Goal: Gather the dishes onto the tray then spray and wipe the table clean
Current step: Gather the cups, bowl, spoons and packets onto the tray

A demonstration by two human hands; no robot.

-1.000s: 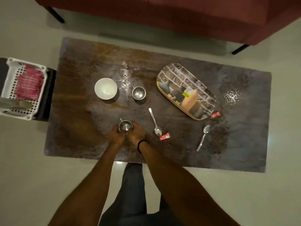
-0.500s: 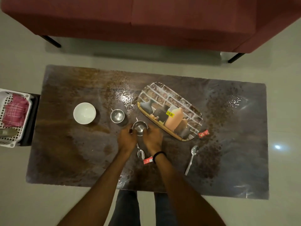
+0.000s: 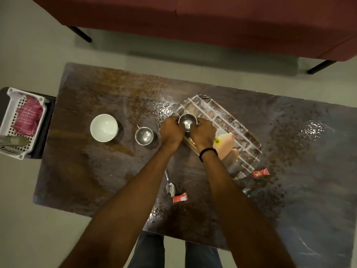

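Both my hands hold a small steel cup over the left end of the patterned oval tray. My left hand grips its left side and my right hand its right side. A second steel cup stands on the table just left of my hands. Further left sits a white bowl. One spoon lies on the table between my forearms. Another spoon shows only its bowl beside my right arm.
The dark table is stained and wet in patches. Two red sachets lie on it. A white basket with a red cloth stands at the left. A red sofa is beyond the table.
My two hands have carried the steel cup from the table's near edge up and right, to above the tray's left end. The view has shifted with it.
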